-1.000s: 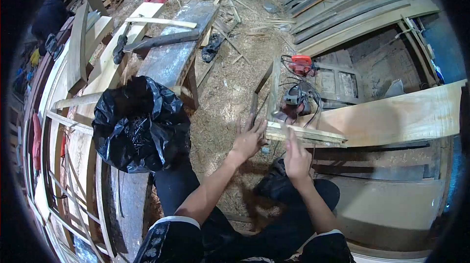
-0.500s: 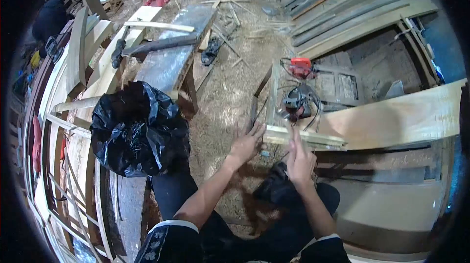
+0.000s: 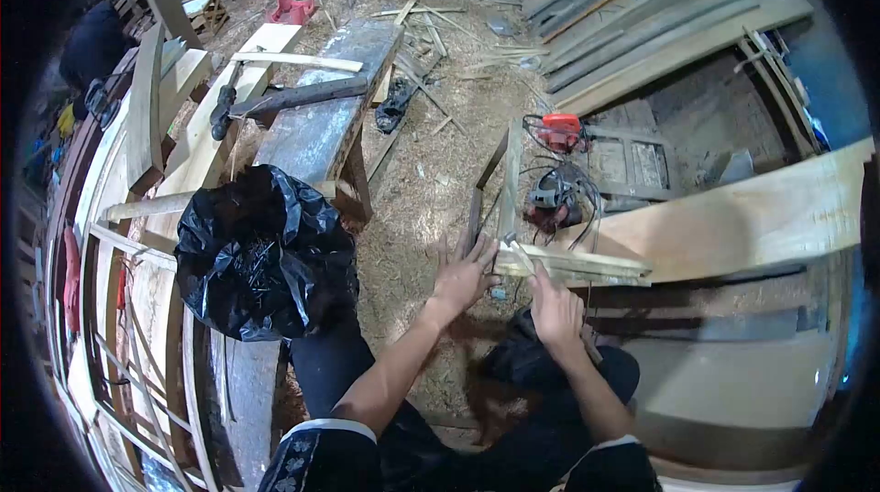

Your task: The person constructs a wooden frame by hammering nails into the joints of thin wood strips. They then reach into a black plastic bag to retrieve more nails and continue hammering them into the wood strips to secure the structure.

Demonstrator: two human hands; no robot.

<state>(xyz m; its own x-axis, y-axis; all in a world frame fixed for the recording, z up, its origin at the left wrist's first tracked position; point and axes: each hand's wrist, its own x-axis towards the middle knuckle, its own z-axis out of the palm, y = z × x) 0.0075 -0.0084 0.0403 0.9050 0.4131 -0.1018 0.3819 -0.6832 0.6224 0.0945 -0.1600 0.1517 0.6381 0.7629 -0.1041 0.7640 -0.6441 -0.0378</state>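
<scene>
My left hand (image 3: pixel 461 283) rests with its fingers spread at the left end of some narrow pale wooden strips (image 3: pixel 587 265), where they meet a wooden frame piece. My right hand (image 3: pixel 555 311) is closed around a slim tool that looks like a hammer (image 3: pixel 520 256); its small head is over the strips' left end, close to my left fingertips. Whether a nail is under it is too small to tell. A black plastic bag (image 3: pixel 316 222), open at the top, lies by my left leg with many thin dark nails (image 3: pixel 257 263) inside.
Beyond the strips lie a dark power tool (image 3: pixel 553 199) with cables and a red tool (image 3: pixel 560 132). A wide board (image 3: pixel 733 226) extends right. Planks (image 3: pixel 197 144) and a bench (image 3: pixel 321 130) bearing a dark bar stand left. Wood scraps litter the floor (image 3: pixel 412 190).
My right hand's tool has come down and left onto the strips' end, and that hand has lowered slightly. My left hand stays at the same end. The view has shifted slightly.
</scene>
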